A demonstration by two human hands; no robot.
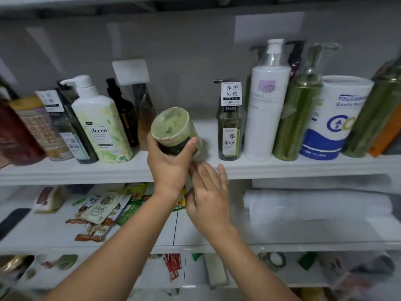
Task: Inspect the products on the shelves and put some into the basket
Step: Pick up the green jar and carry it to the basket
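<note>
Gripping a green-lidded jar at the frame's centre, the left hand tilts it above the upper shelf. The right hand hovers just below, fingers straight and spread, holding nothing.

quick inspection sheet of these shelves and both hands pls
surface: white top shelf, bottles standing along it
job's things: green-lidded jar, tilted, lifted off the shelf; basket not in view
clutter: Accen pump bottle, tall white pump bottle, blue-and-white tub; snack packets loose on the lower shelf
grip: left hand holds the jar, thumb curled on its side; right hand open just below it, holding nothing
cables: nothing seen
surroundings: grey back wall, more shelves below
</note>
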